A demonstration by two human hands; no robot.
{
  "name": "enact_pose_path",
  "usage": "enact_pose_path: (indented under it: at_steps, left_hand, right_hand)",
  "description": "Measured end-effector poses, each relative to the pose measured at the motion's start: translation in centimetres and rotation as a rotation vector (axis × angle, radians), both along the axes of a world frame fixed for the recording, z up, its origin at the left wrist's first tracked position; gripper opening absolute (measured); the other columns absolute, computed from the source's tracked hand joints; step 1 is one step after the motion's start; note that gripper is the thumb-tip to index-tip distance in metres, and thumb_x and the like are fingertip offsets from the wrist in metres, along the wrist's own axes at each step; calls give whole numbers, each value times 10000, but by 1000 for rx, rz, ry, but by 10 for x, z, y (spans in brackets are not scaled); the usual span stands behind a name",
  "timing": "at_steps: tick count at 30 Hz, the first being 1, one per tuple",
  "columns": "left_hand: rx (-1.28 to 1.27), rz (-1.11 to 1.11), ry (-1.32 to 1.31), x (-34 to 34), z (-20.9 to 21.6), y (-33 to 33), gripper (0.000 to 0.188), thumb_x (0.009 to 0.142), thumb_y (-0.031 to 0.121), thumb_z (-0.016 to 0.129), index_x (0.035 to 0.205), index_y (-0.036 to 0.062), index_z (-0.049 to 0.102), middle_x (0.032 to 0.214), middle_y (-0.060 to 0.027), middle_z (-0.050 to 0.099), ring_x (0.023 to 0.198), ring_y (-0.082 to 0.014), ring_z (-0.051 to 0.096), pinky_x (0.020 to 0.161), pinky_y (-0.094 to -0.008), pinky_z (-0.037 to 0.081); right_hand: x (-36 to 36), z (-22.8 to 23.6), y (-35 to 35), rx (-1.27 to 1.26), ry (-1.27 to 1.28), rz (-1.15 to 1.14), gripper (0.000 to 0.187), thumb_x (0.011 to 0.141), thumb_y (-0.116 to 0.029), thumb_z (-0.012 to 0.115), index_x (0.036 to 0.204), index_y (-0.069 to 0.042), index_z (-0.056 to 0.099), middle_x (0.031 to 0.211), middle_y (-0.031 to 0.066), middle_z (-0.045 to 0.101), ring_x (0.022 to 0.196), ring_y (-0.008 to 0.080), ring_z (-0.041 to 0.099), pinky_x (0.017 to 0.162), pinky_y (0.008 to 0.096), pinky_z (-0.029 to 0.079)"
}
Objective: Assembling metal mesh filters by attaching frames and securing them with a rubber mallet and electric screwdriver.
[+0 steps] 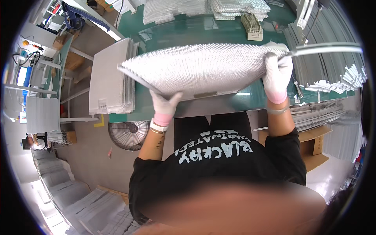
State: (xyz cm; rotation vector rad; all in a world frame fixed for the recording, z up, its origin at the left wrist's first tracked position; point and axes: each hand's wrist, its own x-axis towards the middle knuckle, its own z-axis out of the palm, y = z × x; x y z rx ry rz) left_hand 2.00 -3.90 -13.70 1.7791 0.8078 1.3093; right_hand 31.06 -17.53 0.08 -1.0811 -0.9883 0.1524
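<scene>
A silvery panel of finely pleated mesh [199, 64] is held tilted above the green table, bowed along its far edge. A pale rigid strip [135, 77] runs along its left edge. My left hand [165, 105], in a white glove with a pink cuff, grips the near left part of that edge, its fingers partly hidden behind the panel. At the right end, my gloved right hand [278, 74] is closed round the panel's corner. From beside it a long pale strip [329, 49] reaches out to the right; whether the hand holds this strip too I cannot tell.
Flat white panels [109, 78] are stacked at the table's left. More mesh sheets [176, 11] lie along the far edge, near a beige slotted block [252, 28]. Long grey strips [319, 51] fill the right side. A round fan [129, 135] stands on the floor at left.
</scene>
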Motion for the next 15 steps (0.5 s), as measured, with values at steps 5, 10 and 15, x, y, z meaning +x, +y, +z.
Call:
enact_pose_path:
  at_steps: [5,10,15]
  left_hand:
    - [-2,170,506,1,-29,-13,948,584,319,936,1236,-105,394,1033,-250,637,909,-389,656,799,-411,536]
    - [46,231,555,9,-23,-10,944,574,346,934,1226,-102,419,962,-226,653,875,-392,664,778,-412,540]
    - [137,165,510,-4,-36,2,876,645,345,899,1236,-99,428,977,-221,650,888,-378,658,782,-405,537]
  right_hand:
    - [-1,11,16,-46,78,-85,77,907,-20,642,871,-17,574,840,-18,577,738,36,470,665,193,392]
    - [6,6,18,-74,72,-90,174,915,-56,661,807,-50,524,808,-30,552,699,26,427,631,191,375]
    - [0,13,19,-81,47,-124,199,913,-58,665,794,-54,505,822,-23,568,721,30,449,652,193,387]
